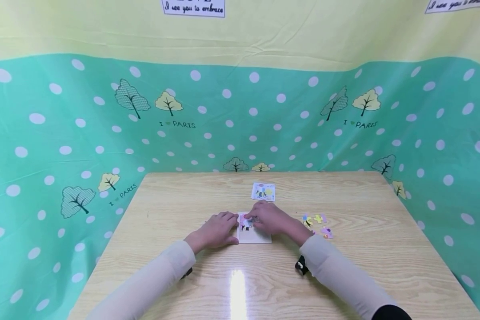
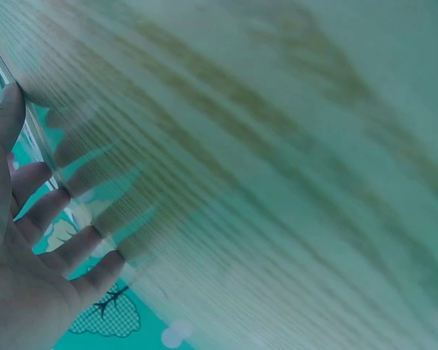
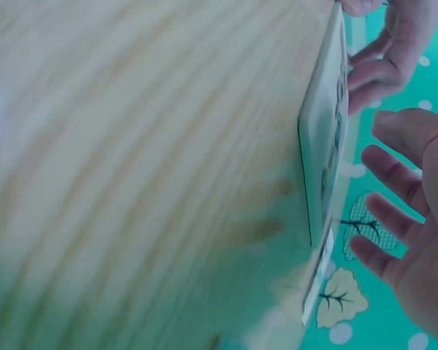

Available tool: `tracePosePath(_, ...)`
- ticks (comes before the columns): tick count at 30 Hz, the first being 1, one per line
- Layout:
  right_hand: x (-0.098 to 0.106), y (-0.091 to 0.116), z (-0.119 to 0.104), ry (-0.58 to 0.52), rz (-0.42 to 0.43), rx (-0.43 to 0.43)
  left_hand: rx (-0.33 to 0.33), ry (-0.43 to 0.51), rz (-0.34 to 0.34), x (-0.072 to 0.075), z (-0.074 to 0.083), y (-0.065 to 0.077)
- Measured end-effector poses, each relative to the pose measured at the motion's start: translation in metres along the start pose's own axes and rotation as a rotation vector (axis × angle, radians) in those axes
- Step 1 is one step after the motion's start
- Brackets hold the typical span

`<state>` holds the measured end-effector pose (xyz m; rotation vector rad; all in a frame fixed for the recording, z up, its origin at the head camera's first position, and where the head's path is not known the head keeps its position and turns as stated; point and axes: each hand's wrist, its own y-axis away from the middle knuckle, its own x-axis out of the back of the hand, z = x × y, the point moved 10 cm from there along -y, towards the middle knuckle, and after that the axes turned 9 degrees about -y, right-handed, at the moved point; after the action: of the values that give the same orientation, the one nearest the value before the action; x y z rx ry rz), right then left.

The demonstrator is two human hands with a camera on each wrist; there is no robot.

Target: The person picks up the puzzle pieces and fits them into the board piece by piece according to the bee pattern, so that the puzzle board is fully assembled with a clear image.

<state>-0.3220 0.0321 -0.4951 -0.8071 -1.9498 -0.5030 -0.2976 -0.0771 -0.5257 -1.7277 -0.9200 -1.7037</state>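
A white puzzle board (image 1: 256, 238) lies on the table, with several pieces showing part of a bee picture (image 1: 246, 224) in its upper left. My left hand (image 1: 220, 229) holds the board's left edge, thumb at the near corner and fingers toward the far one. From the right, my right hand (image 1: 270, 218) reaches over the board, and its fingertip presses on a piece near the upper left corner. The right hand covers the board's upper right part. In the right wrist view, the board (image 3: 325, 138) is seen edge-on beside the spread fingers of the right hand (image 3: 423, 226).
A small card with a finished bee picture (image 1: 263, 192) lies beyond the board. Several loose puzzle pieces (image 1: 318, 218) sit to the right, partly behind the right forearm. The wooden table (image 1: 176, 200) ends at a green dotted cloth (image 1: 208, 146) behind and at both sides.
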Motion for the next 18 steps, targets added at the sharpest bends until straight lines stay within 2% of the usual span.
tracePosePath(12, 0.02, 0.019, 0.024, 0.019, 0.027, -0.047, 0.012, 0.017, -0.02, -0.003, -0.001, -0.001)
tracePosePath(18, 0.031, 0.031, 0.038, -0.012, 0.047, -0.082, 0.008, 0.011, -0.011, -0.002, -0.001, -0.001)
